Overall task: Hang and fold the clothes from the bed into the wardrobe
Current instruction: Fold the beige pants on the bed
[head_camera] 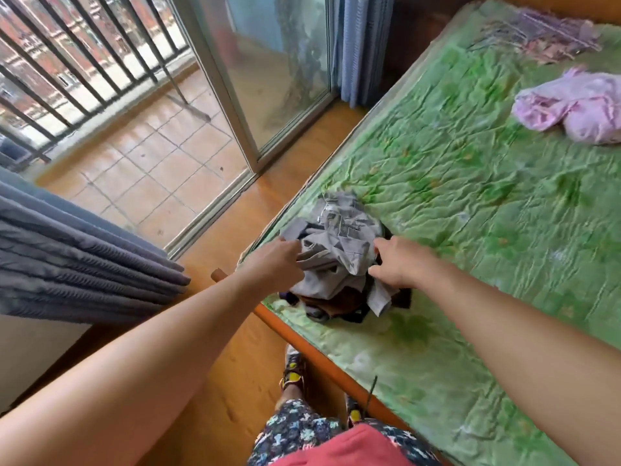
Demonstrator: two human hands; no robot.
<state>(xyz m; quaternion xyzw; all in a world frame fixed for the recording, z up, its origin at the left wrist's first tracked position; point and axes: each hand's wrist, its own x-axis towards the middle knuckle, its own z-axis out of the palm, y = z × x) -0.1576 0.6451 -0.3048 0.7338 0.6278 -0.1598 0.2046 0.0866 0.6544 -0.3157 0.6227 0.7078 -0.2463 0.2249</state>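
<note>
From the head view, your left hand point(274, 260) and right hand point(401, 264) both reach out to the pile of grey clothes point(339, 237). The pile lies between them at the near left corner of the bed point(470, 203). Your left fingers point(291, 247) meet the pile's left edge with their tips lost in the folds, so you cannot tell whether they pinch the cloth or only touch it. Your right fingers point(380, 244) are spread, thumb and forefinger held apart, against the pile's right side. Darker brown and black cloth shows under the grey, just below your right fingers. Well beyond your right fingers, far up the green sheet, lies a crumpled pink garment point(578, 105). Past it, by the bed's far edge, is a purple checked cloth point(537, 35). To the left of your left fingers hangs a grey curtain point(74, 260), and beyond them stands a sliding glass door point(279, 72).
</note>
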